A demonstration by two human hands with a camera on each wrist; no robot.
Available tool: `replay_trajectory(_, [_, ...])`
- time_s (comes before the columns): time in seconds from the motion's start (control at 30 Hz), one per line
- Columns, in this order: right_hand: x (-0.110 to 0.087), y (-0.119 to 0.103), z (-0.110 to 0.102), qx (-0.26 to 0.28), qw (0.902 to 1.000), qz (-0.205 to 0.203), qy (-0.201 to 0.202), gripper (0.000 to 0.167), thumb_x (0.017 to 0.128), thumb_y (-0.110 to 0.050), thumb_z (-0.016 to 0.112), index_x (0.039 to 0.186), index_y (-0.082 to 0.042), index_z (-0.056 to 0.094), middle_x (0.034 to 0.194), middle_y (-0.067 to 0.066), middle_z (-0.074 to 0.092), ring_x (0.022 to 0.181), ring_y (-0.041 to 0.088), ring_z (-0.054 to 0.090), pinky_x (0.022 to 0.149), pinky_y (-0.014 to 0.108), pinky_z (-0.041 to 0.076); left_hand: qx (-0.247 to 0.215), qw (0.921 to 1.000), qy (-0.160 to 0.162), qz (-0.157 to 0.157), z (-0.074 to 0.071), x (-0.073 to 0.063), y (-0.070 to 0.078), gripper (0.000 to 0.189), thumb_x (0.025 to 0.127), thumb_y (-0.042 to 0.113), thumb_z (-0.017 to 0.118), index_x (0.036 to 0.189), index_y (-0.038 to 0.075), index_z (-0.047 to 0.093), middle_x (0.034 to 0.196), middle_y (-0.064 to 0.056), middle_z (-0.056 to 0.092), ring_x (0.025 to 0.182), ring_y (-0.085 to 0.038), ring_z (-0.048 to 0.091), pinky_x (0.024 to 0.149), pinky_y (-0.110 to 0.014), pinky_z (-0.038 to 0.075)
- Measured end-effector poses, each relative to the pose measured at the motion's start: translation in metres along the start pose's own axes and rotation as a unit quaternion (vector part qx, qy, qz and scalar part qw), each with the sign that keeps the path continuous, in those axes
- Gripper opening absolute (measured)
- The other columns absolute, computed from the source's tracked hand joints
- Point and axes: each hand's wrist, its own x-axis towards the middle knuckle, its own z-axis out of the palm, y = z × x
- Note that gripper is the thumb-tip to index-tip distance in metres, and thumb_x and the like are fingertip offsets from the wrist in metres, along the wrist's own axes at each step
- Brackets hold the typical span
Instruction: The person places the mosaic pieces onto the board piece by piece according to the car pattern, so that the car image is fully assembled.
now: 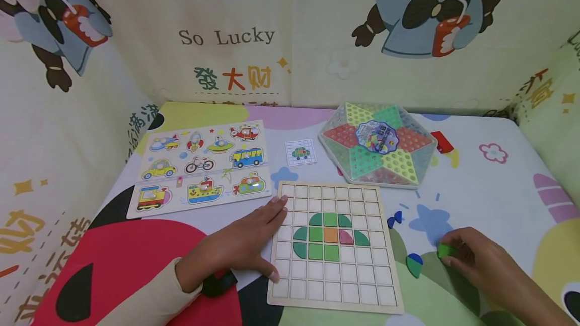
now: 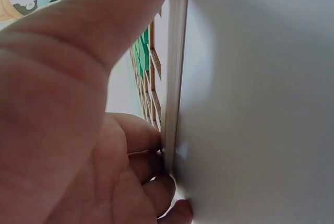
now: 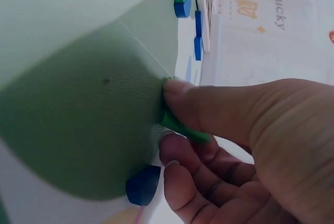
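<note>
A wooden grid board (image 1: 335, 305) lies on the table, with green quarter-round and square tiles, an orange square (image 1: 330, 235) and a pink piece (image 1: 346, 237) set in its middle. Against its left edge rests my left hand (image 1: 246, 238), thumb apart from the fingers; in the left wrist view the thumb and fingertips touch the board's side. My right hand (image 1: 478, 255), right of the board, pinches a green tile (image 1: 445, 251) between thumb and fingers. The right wrist view shows this green tile (image 3: 182, 128) tilted just over the tabletop, partly hidden by the hand.
Between board and right hand lie a green-and-blue piece (image 1: 414, 264) and small blue pieces (image 1: 394, 219). Behind the board are a pattern card (image 1: 300, 152) and a hexagonal checkers box (image 1: 376, 165). A vehicle puzzle (image 1: 181, 167) lies back left; a red piece (image 1: 441, 142) lies back right.
</note>
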Motion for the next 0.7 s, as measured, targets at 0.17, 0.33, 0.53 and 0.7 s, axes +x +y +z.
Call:
replay_trajectory(0.17, [0.003, -0.003, -0.001, -0.003, 0.9998, -0.018, 0.006, 0.035, 0.067, 0.008, 0.084, 0.093, -0.008, 0.067, 0.087, -0.002, 0.064, 0.068, 0.001, 0.053, 0.057, 0.019, 0.051, -0.007, 1.0000, 0.000, -0.001, -0.001, -0.001, 0.001, 0.119, 0.064, 0.055, 0.084, 0.154, 0.006, 0.024, 0.163, -0.007, 0.008, 0.148, -0.025, 0.004, 0.114, -0.045, 0.022])
replay_trajectory(0.33, [0.006, -0.006, -0.004, -0.028, 0.9955, -0.082, 0.040, 0.037, 0.062, 0.008, 0.086, 0.091, -0.012, 0.073, 0.086, -0.010, 0.061, 0.070, -0.001, 0.055, 0.059, 0.015, 0.050, -0.006, 1.0000, -0.001, -0.001, -0.001, -0.001, 0.002, 0.119, 0.064, 0.055, 0.084, 0.154, 0.006, 0.024, 0.162, -0.008, 0.009, 0.148, -0.026, 0.005, 0.114, -0.045, 0.023])
replay_trajectory(0.53, [0.010, -0.014, -0.003, 0.004, 0.9965, -0.080, 0.025, 0.039, 0.067, 0.006, 0.084, 0.102, -0.008, 0.073, 0.091, -0.004, 0.067, 0.069, -0.003, 0.054, 0.057, 0.018, 0.051, -0.004, 1.0000, 0.000, 0.002, -0.002, -0.001, 0.002, 0.119, 0.064, 0.054, 0.084, 0.154, 0.006, 0.024, 0.162, -0.008, 0.009, 0.147, -0.026, 0.006, 0.113, -0.044, 0.024])
replay_trajectory(0.7, [0.015, -0.028, 0.001, 0.058, 0.9971, -0.049, 0.003, 0.037, 0.074, 0.004, 0.081, 0.107, -0.010, 0.071, 0.097, -0.001, 0.070, 0.071, -0.001, 0.058, 0.061, 0.019, 0.051, -0.001, 1.0000, -0.004, 0.001, -0.003, -0.001, 0.003, 0.119, 0.064, 0.054, 0.084, 0.154, 0.005, 0.023, 0.162, -0.009, 0.009, 0.148, -0.026, 0.005, 0.113, -0.045, 0.025])
